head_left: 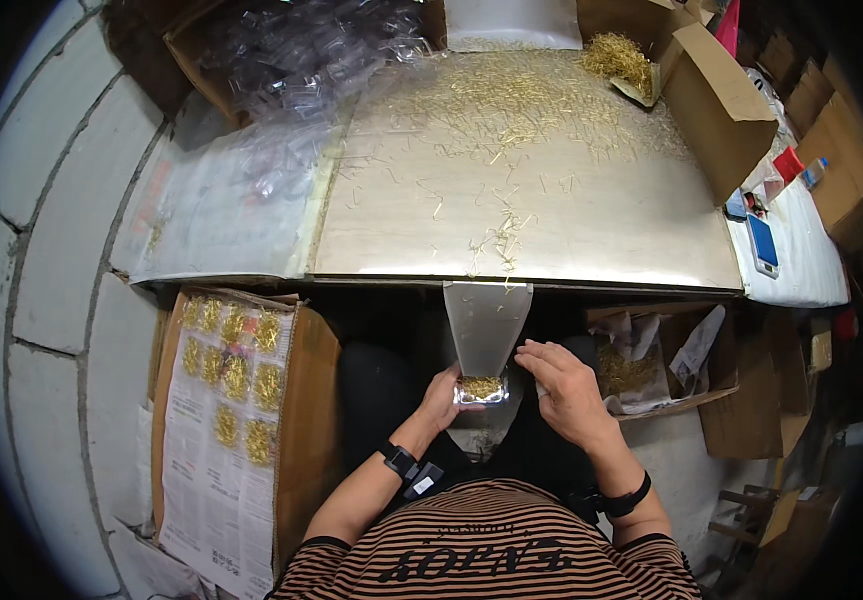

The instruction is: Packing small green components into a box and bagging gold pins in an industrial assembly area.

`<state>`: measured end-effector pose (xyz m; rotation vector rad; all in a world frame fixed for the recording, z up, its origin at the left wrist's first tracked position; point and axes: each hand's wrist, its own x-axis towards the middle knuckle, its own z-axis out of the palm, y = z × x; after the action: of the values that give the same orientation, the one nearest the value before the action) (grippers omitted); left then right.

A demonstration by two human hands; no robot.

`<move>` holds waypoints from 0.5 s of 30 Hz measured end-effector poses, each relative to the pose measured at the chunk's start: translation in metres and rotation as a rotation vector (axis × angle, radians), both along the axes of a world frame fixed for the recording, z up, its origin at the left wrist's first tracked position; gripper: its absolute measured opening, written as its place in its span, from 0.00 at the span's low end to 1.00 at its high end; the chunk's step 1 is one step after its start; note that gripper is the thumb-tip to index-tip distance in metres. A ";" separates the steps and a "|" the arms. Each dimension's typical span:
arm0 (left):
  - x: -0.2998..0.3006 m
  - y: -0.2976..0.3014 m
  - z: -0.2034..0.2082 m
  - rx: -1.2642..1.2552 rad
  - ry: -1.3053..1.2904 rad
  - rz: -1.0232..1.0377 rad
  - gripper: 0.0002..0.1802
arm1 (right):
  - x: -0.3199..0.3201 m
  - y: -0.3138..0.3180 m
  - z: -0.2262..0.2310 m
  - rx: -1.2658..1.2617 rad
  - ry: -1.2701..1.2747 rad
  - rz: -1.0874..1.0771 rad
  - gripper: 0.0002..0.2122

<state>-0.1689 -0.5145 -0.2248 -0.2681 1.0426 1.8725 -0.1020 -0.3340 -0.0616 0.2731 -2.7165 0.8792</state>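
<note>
My left hand (441,398) grips a small clear plastic box (482,399) by its left side. Gold-coloured bent wire pieces (481,385) lie inside the box, which sits under the lower end of a grey metal chute (489,325). To the right of the chute, my right hand (559,382) is raised with its fingers stretched out, holding nothing. The chute slopes down from the front edge of a pale work table (612,230). Just above it on the table lies a small trail of gold wire pieces (500,240).
Many gold wire pieces spread over the far tabletop, beside an open cardboard box (714,110). Clear plastic boxes (302,60) heap at the far left. At left, a newspaper-topped carton (217,500) bears several filled boxes (235,378). A blue-screened device (763,244) lies far right.
</note>
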 end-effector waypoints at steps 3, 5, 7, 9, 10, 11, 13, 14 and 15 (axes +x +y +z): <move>0.003 -0.001 -0.006 0.056 -0.011 0.019 0.22 | 0.003 -0.002 -0.002 -0.042 -0.028 -0.004 0.20; 0.007 -0.005 -0.007 0.092 -0.022 0.049 0.23 | 0.006 -0.005 0.003 -0.082 -0.081 0.001 0.19; 0.008 -0.011 -0.007 0.130 -0.035 0.077 0.23 | 0.008 -0.004 0.000 -0.091 -0.081 0.008 0.19; 0.008 -0.019 0.001 0.122 -0.075 0.060 0.24 | 0.011 -0.002 -0.004 -0.100 -0.080 0.012 0.19; 0.007 -0.024 0.004 0.120 -0.076 0.059 0.24 | 0.013 -0.002 -0.008 -0.102 -0.091 0.009 0.19; 0.006 -0.028 0.007 0.128 -0.055 0.032 0.22 | 0.013 -0.002 -0.009 -0.103 -0.100 0.008 0.18; 0.006 -0.038 0.007 0.136 -0.034 0.009 0.20 | 0.015 -0.003 -0.006 -0.126 -0.115 0.019 0.19; 0.008 -0.045 0.006 0.084 0.051 -0.014 0.19 | 0.015 -0.004 -0.006 -0.149 -0.129 0.028 0.19; 0.010 -0.049 0.006 0.032 0.135 -0.036 0.17 | 0.014 -0.004 -0.008 -0.150 -0.128 0.031 0.19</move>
<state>-0.1588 -0.5636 -0.2192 -0.1049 1.0996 1.8941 -0.0879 -0.3377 -0.0696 0.2350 -2.7494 1.1401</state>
